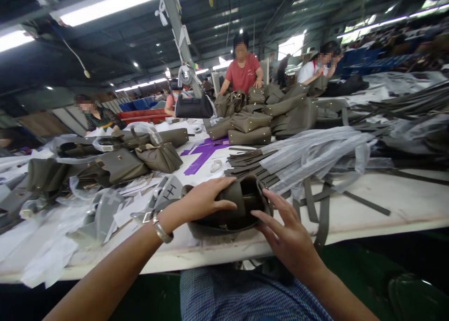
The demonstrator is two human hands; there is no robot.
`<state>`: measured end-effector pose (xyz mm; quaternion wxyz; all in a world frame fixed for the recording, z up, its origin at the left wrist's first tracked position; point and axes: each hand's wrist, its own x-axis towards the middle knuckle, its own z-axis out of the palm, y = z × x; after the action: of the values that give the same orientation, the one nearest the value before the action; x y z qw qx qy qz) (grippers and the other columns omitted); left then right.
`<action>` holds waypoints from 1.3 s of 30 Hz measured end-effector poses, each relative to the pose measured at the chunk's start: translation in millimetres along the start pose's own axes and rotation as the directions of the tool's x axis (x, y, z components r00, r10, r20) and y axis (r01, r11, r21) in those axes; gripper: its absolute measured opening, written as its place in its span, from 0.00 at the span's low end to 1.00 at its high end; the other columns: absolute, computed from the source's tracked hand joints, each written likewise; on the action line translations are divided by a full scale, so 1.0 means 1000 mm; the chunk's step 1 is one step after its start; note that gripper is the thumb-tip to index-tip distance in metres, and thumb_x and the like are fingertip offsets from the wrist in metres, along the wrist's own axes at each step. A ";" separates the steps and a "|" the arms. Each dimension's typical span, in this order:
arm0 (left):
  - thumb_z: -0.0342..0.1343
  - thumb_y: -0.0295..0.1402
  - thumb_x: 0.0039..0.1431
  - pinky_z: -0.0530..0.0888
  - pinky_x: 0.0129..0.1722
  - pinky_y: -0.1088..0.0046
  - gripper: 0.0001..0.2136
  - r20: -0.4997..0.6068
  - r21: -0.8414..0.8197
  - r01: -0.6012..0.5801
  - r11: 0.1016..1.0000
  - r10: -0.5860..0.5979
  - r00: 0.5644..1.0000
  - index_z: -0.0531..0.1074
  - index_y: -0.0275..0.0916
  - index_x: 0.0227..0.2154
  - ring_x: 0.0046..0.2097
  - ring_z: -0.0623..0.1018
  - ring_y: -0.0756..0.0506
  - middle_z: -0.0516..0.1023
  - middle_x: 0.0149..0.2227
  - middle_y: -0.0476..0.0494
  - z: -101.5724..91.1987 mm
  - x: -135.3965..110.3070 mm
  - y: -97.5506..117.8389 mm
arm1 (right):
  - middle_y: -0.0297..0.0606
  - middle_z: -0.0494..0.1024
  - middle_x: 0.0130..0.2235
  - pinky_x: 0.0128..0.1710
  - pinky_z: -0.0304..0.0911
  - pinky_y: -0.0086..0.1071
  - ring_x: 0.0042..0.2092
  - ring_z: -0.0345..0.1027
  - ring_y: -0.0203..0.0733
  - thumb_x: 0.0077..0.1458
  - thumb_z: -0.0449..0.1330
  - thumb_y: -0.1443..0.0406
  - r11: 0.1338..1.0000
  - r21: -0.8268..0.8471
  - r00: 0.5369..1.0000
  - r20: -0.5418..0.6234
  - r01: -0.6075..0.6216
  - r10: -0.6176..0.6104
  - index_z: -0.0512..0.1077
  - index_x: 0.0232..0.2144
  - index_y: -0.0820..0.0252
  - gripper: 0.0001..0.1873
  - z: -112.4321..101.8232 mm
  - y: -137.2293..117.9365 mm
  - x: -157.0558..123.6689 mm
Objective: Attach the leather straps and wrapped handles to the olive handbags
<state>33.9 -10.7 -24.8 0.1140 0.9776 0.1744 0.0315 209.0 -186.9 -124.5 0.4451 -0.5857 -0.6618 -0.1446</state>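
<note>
A dark olive handbag (238, 213) lies at the table's front edge, its mouth turned up toward me and the dark inside partly visible. Across its left part reaches my left hand (205, 198), thumb and fingers gripping the flap; some fingertips are hidden behind it. My right hand (289, 232) holds the rim at the right end, with fingers on both the outer side and the opening. Left of the bag stand grey curved pieces (168, 190) with marks drawn on them.
More olive handbags (157, 157) lie at left, and a large heap of bags (250, 124) sits farther back. Dark straps (252, 164) and clear plastic wrap (315, 153) cover the right side. Purple strips (201, 157) lie mid-table. Several people work behind the table.
</note>
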 end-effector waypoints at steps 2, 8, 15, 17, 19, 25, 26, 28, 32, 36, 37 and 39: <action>0.55 0.48 0.61 0.64 0.62 0.59 0.31 0.008 -0.023 0.024 0.999 -0.024 1.000 0.57 0.46 0.65 0.63 0.67 0.39 0.65 0.64 0.39 -0.009 -0.011 -0.002 | 0.45 0.58 0.66 0.59 0.63 0.55 0.66 0.53 0.55 0.59 0.58 0.72 0.997 0.068 1.000 0.005 -0.030 0.030 0.74 0.48 0.53 0.16 0.004 0.001 -0.003; 0.61 0.50 0.55 0.65 0.62 0.51 0.37 -0.024 0.140 0.025 0.990 -0.022 0.999 0.56 0.49 0.66 0.66 0.63 0.33 0.54 0.69 0.36 0.003 -0.039 -0.007 | 0.41 0.62 0.64 0.57 0.66 0.44 0.64 0.56 0.48 0.60 0.60 0.69 0.951 0.306 0.998 0.059 -0.043 0.026 0.74 0.46 0.52 0.13 -0.003 0.008 0.010; 0.55 0.51 0.60 0.68 0.59 0.46 0.30 -0.250 0.343 0.000 0.939 0.091 0.964 0.62 0.47 0.63 0.62 0.68 0.31 0.64 0.65 0.37 0.017 -0.051 -0.004 | 0.43 0.71 0.59 0.59 0.61 0.35 0.59 0.65 0.42 0.63 0.51 0.71 0.873 -0.450 0.950 0.144 -0.185 0.276 0.72 0.51 0.58 0.17 -0.045 0.124 0.033; 0.55 0.51 0.60 0.69 0.59 0.47 0.31 -0.288 0.349 -0.018 0.937 0.126 0.949 0.61 0.48 0.64 0.63 0.67 0.32 0.64 0.65 0.38 0.019 -0.053 0.004 | 0.49 0.68 0.61 0.60 0.59 0.43 0.62 0.60 0.51 0.55 0.53 0.78 0.811 -0.559 0.933 0.170 -0.173 0.317 0.71 0.53 0.62 0.25 -0.056 0.163 0.034; 0.56 0.50 0.59 0.70 0.58 0.49 0.32 -0.327 0.341 -0.039 0.939 0.157 0.932 0.59 0.49 0.64 0.63 0.68 0.33 0.64 0.65 0.40 0.020 -0.055 0.015 | 0.53 0.66 0.62 0.59 0.58 0.50 0.64 0.56 0.58 0.49 0.53 0.81 0.769 -0.620 0.924 0.183 -0.157 0.336 0.72 0.52 0.64 0.29 -0.064 0.192 0.035; 0.55 0.43 0.63 0.73 0.58 0.60 0.25 -0.449 0.176 -0.112 0.978 0.182 0.875 0.62 0.47 0.62 0.62 0.70 0.39 0.67 0.63 0.42 0.031 -0.047 0.065 | 0.52 0.70 0.60 0.61 0.49 0.55 0.63 0.56 0.56 0.59 0.51 0.74 0.733 -0.679 0.930 0.242 -0.040 0.275 0.74 0.43 0.64 0.14 -0.082 0.213 0.057; 0.55 0.40 0.64 0.74 0.58 0.62 0.23 -0.462 0.132 -0.138 0.982 0.184 0.868 0.63 0.46 0.61 0.61 0.71 0.40 0.68 0.63 0.41 0.033 -0.042 0.073 | 0.52 0.71 0.59 0.62 0.46 0.55 0.63 0.56 0.55 0.61 0.50 0.73 0.735 -0.678 0.933 0.252 -0.019 0.257 0.73 0.45 0.65 0.14 -0.084 0.212 0.060; 0.54 0.37 0.65 0.73 0.58 0.63 0.20 -0.480 0.058 -0.192 0.980 0.196 0.855 0.66 0.45 0.59 0.61 0.71 0.41 0.69 0.61 0.40 0.039 -0.029 0.085 | 0.51 0.71 0.58 0.62 0.45 0.53 0.64 0.56 0.52 0.62 0.49 0.73 0.744 -0.667 0.928 0.298 0.035 0.224 0.70 0.50 0.64 0.16 -0.086 0.214 0.065; 0.53 0.33 0.66 0.73 0.60 0.60 0.16 -0.500 0.013 -0.272 0.962 0.242 0.832 0.70 0.42 0.55 0.61 0.71 0.41 0.72 0.59 0.40 0.050 -0.003 0.097 | 0.49 0.72 0.58 0.59 0.52 0.48 0.62 0.59 0.52 0.55 0.55 0.77 0.751 -0.647 0.889 0.411 0.130 0.201 0.71 0.49 0.62 0.20 -0.085 0.221 0.057; 0.54 0.33 0.65 0.73 0.59 0.58 0.15 -0.495 0.011 -0.303 0.953 0.269 0.826 0.71 0.43 0.54 0.61 0.71 0.40 0.74 0.57 0.41 0.057 0.007 0.098 | 0.50 0.77 0.51 0.60 0.48 0.51 0.58 0.63 0.52 0.56 0.57 0.74 0.720 -0.679 0.895 0.399 0.143 0.198 0.73 0.42 0.64 0.11 -0.095 0.219 0.053; 0.54 0.33 0.65 0.73 0.59 0.59 0.15 -0.499 0.006 -0.294 0.956 0.257 0.827 0.71 0.43 0.54 0.61 0.71 0.40 0.74 0.57 0.41 0.057 0.008 0.097 | 0.50 0.78 0.49 0.62 0.46 0.51 0.56 0.64 0.52 0.58 0.56 0.72 0.706 -0.695 0.907 0.373 0.134 0.195 0.72 0.42 0.64 0.10 -0.101 0.216 0.057; 0.54 0.32 0.65 0.74 0.58 0.60 0.15 -0.512 -0.010 -0.261 0.965 0.219 0.831 0.72 0.43 0.53 0.60 0.72 0.40 0.74 0.57 0.42 0.056 0.009 0.095 | 0.49 0.78 0.46 0.62 0.43 0.52 0.52 0.67 0.51 0.62 0.54 0.68 0.662 -0.744 0.947 0.271 0.091 0.173 0.72 0.43 0.64 0.09 -0.114 0.205 0.071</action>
<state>79.6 -106.5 -56.9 0.0981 0.9436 0.0725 0.3079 448.1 -166.7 -74.3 0.0558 -0.7466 -0.5929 -0.2965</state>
